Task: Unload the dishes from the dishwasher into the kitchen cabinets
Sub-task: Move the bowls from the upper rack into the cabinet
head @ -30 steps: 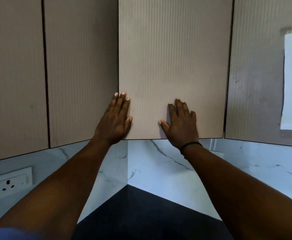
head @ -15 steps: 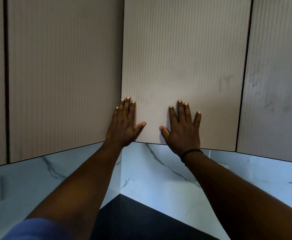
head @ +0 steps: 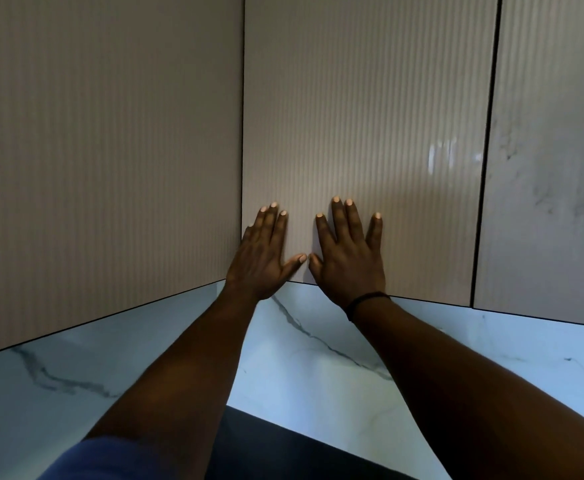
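Both hands lie flat with straight fingers against the ribbed beige cabinet door point(head: 370, 116) in the corner, the left hand point(head: 261, 258) at its left edge, the right hand point(head: 351, 259) just beside, thumbs nearly touching. Every cabinet door in view is shut, so contents are hidden. Marble backsplash point(head: 318, 368) and dark counter point(head: 269, 445) lie below.

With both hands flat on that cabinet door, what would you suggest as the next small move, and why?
Probably lift both palms off. The left hand and right hand lie flat, fingers straight, near the lower edge of the cabinet door, which looks flush with its neighbours and shows no handle. Letting go would show whether it stays shut or springs open.
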